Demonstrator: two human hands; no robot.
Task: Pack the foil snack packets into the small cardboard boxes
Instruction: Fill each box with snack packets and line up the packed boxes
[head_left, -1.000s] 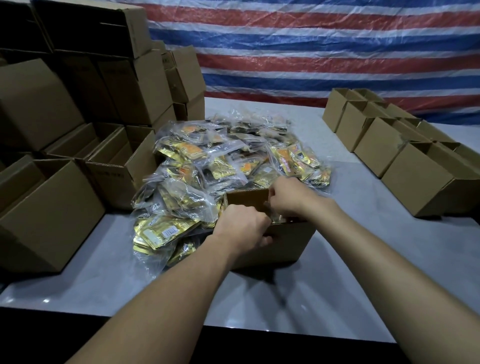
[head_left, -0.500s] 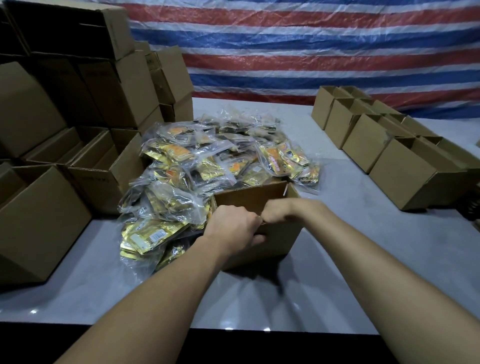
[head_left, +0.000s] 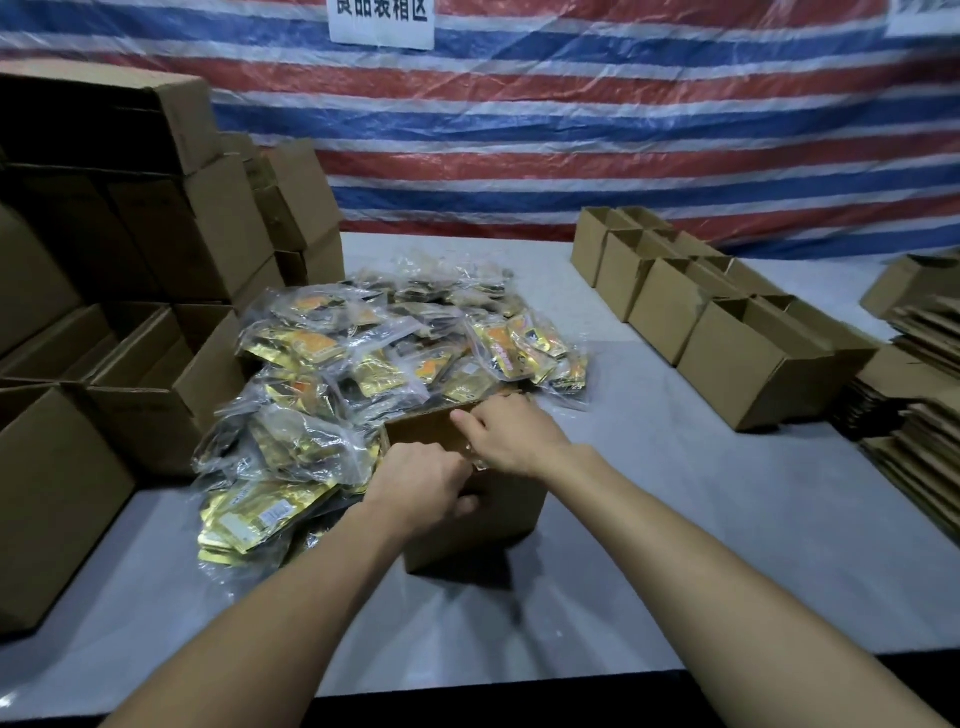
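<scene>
A small open cardboard box (head_left: 493, 525) stands on the grey table in front of me, against a big pile of gold foil snack packets in clear bags (head_left: 363, 364). My left hand (head_left: 421, 483) is curled over the box's near rim, thumb on the front wall. My right hand (head_left: 509, 436) reaches into the box's mouth with fingers bent, and a bit of clear plastic shows under it. What lies inside the box is hidden by both hands.
Large brown cartons (head_left: 130, 249) are stacked along the left. A row of small open boxes (head_left: 727, 332) lines the right side of the table (head_left: 727, 519), with flattened cardboard blanks (head_left: 919, 415) at the far right. A striped tarp (head_left: 571, 130) hangs behind.
The view has tilted up and pulled back. My right hand has shifted a little toward the box's far rim; my left hand stays curled on the near rim.
</scene>
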